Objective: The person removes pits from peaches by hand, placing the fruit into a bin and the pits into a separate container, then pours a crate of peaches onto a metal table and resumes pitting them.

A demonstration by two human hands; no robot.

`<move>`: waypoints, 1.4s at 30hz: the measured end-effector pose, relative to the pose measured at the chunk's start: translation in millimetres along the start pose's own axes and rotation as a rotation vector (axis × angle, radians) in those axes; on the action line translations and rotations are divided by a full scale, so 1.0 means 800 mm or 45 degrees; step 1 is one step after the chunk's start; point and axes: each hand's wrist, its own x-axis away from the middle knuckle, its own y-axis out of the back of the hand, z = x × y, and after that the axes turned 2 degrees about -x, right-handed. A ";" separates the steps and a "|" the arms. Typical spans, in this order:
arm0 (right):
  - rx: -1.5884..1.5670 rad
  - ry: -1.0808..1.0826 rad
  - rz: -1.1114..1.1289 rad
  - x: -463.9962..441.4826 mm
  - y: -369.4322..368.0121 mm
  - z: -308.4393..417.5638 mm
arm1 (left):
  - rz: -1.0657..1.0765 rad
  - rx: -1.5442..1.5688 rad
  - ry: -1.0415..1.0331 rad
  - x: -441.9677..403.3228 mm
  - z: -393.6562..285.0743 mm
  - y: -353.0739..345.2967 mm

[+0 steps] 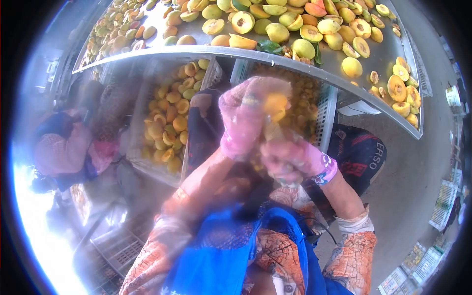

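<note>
Both hands wear pink gloves and are raised close together in mid view, blurred. My left hand [248, 115] is closed around a yellow-orange fruit [276, 106] that shows at its right side. Just below and to the right, my right hand [287, 157] is closed near the fruit; what its fingers hold is smeared by motion. Behind the hands stands a crate [326, 115] of fruit pieces. Above them, a metal table [196, 50] bears many halved and whole yellow-green fruits.
Another crate [215, 73] full of fruit halves stands left of my knees. At the far left sits another person [69, 147], partly blurred. A white bucket [360, 108] is under the table's right part. More crates [444, 204] line the right edge.
</note>
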 end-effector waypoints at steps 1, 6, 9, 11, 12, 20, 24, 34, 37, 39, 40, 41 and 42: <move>-0.214 -0.022 0.195 -0.002 0.008 -0.005 | 0.027 -0.023 0.021 -0.003 -0.001 -0.001; -0.618 0.004 0.364 -0.001 0.021 -0.017 | 0.072 0.120 0.247 -0.018 0.008 -0.008; -0.615 0.018 0.455 -0.003 0.026 -0.017 | 0.165 0.265 0.210 -0.022 0.018 -0.001; -0.642 -0.022 0.298 0.001 0.021 -0.012 | 0.357 0.205 0.189 -0.033 0.020 0.010; -0.678 -0.044 0.139 0.002 0.018 -0.009 | 0.346 0.213 0.179 -0.037 0.019 0.012; -0.682 0.252 0.348 -0.012 0.034 -0.014 | -0.251 0.870 0.316 -0.070 0.019 0.029; 1.590 0.184 -1.085 -0.035 0.093 -0.042 | -0.447 0.506 0.072 -0.038 -0.021 0.122; 2.329 0.069 -1.271 -0.042 0.070 -0.051 | -0.959 -2.006 0.019 0.074 0.025 0.376; 2.351 0.166 -1.187 -0.051 0.076 -0.060 | -0.694 -1.582 -0.404 -0.039 -0.035 0.272; 2.339 -0.010 -1.139 -0.061 0.066 -0.051 | -0.411 -1.316 -0.368 -0.113 -0.041 0.217; 2.380 -0.010 -1.063 -0.063 0.068 -0.055 | -0.384 -1.476 -0.299 -0.156 -0.027 0.202; 2.419 -0.010 -0.985 -0.064 0.070 -0.059 | -0.356 -1.637 -0.228 -0.198 -0.015 0.192; 2.420 -0.012 -0.998 -0.064 0.069 -0.058 | -0.193 -1.751 0.134 -0.238 -0.015 0.179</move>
